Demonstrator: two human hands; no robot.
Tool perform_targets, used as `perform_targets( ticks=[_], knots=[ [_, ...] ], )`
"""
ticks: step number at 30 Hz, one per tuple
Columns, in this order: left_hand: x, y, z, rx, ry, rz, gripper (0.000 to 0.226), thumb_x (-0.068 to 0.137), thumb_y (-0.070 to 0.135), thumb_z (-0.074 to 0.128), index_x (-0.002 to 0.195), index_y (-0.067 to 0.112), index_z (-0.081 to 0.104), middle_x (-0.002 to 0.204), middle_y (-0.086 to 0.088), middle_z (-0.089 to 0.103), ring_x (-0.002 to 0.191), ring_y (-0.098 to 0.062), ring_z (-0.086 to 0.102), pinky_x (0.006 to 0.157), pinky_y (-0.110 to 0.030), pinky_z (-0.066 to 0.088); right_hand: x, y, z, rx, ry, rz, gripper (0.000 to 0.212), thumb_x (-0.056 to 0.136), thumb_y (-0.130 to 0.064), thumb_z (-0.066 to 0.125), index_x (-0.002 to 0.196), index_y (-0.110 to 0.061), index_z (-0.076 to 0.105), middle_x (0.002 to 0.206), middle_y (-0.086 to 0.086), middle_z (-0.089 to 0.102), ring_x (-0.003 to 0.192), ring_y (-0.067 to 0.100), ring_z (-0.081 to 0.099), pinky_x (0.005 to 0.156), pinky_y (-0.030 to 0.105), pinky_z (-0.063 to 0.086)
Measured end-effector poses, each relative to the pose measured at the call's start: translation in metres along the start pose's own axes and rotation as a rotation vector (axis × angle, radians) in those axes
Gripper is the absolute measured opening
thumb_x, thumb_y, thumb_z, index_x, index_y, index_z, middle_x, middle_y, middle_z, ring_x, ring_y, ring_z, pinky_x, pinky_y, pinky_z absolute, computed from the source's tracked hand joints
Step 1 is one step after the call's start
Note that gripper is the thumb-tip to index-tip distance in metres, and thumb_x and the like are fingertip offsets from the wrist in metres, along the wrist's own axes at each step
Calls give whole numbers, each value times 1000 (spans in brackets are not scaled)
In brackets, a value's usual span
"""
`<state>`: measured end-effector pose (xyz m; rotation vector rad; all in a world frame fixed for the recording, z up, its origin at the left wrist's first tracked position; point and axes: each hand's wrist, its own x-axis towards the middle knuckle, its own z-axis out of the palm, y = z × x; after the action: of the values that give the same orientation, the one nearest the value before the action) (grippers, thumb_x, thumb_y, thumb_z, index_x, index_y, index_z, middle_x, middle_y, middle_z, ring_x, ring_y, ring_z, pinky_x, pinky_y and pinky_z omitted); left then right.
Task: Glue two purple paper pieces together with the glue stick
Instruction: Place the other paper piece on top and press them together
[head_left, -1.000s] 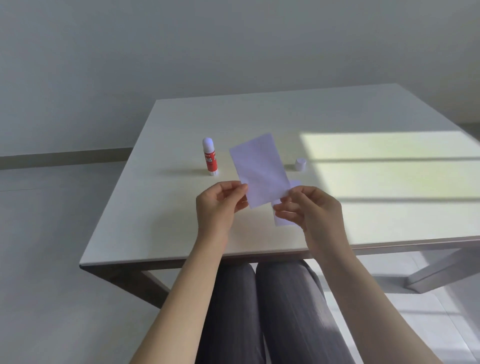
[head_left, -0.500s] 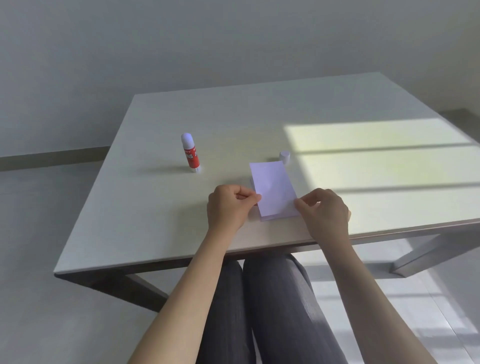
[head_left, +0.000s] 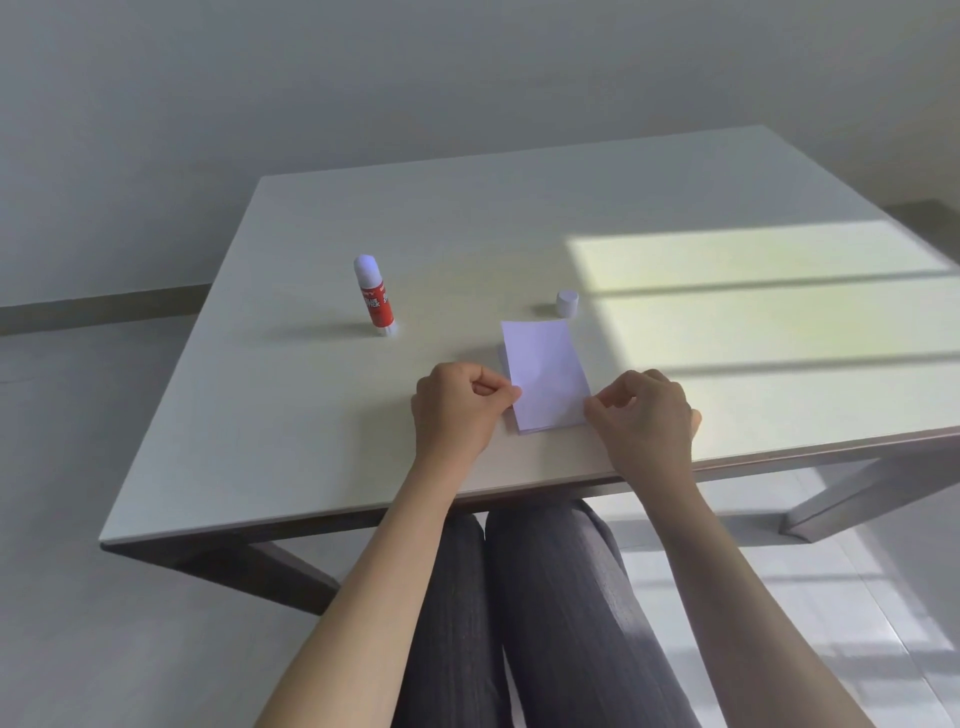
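I am seeing the purple paper (head_left: 545, 374) lying flat near the table's (head_left: 311, 415) front edge, my left hand (head_left: 457, 410) curling and pinching its left edge, my right hand (head_left: 644, 410) curling at its right edge, perhaps only touching, with the uncapped glue stick (head_left: 374, 296) standing behind and its cap (head_left: 567, 303) apart.

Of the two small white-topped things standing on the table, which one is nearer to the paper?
The loose white cap, just beyond the purple paper's far right corner. The red glue stick stands farther off to the left.
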<state>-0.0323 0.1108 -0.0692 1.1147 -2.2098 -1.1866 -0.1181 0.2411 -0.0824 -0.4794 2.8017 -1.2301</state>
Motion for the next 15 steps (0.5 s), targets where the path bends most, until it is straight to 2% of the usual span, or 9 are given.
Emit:
perform_targets(
  ticks=[6,10,13,15],
  knots=[
    [-2,-5,6,60,8,46,8,73,19,75,72,10,74,73,-4,75,74,-23,68,74,-32,54,-2,6,8,-75,21,-18,8,74,-14,61,66,-10,61,78,-3,51,83,23,43,73,31,20],
    [-2,-5,8,91,20,93,7,72,16,73,70,9,72,70,-3,73,74,-25,68,72,-32,54,1,4,8,-85,27,-22,2,73,-13,61,73,-13,59,81,-4,50,87,25,47,74,31,22],
    [-3,-7,10,139,46,128,11,72,17,73,75,13,63,66,6,59,80,-27,65,75,-35,51,1,5,6,-75,-14,-66,22,76,-17,63,98,-18,60,91,-2,50,96,25,49,77,32,24],
    [-2,-9,10,186,42,170,23,75,18,73,90,16,57,82,4,55,91,-25,61,80,-37,48,0,4,3,-135,-53,-137,42,81,-20,61,122,-27,55,111,1,53,108,26,47,80,33,24]
  ],
)
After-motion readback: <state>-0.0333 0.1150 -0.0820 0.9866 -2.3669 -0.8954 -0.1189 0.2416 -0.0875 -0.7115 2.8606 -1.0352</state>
